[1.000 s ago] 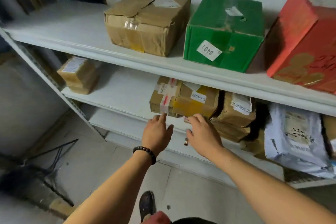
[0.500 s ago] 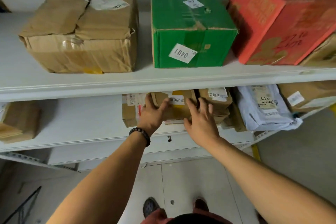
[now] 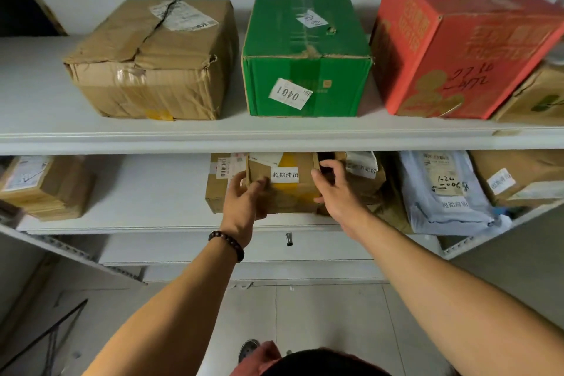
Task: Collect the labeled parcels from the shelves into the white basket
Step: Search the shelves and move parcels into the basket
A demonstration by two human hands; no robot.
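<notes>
A small brown cardboard parcel [image 3: 285, 192] with a white printed label and yellow tape sits at the front of the lower shelf [image 3: 146, 192]. My left hand [image 3: 244, 200] grips its left side, thumb on the front face. Around its right edge curl the fingers of my right hand [image 3: 334, 192]. Another brown parcel [image 3: 218, 183] with a barcode label stands just left of it, touching. To its right lie a crumpled brown parcel [image 3: 363, 174] and a grey-white plastic mailer [image 3: 442, 192]. No white basket is in view.
The upper shelf [image 3: 274, 134] carries a battered brown box [image 3: 152, 64], a green box [image 3: 305, 58] labelled 0401 and a red box [image 3: 457, 40]. A small brown parcel [image 3: 42, 186] lies at the lower shelf's left end, another brown parcel [image 3: 518, 177] at its right. Tiled floor below.
Both hands reached from below the shelf edge onto the labelled parcel and closed on its two sides. The parcel has slid forward toward the shelf's front. The camera view swung right and steadied.
</notes>
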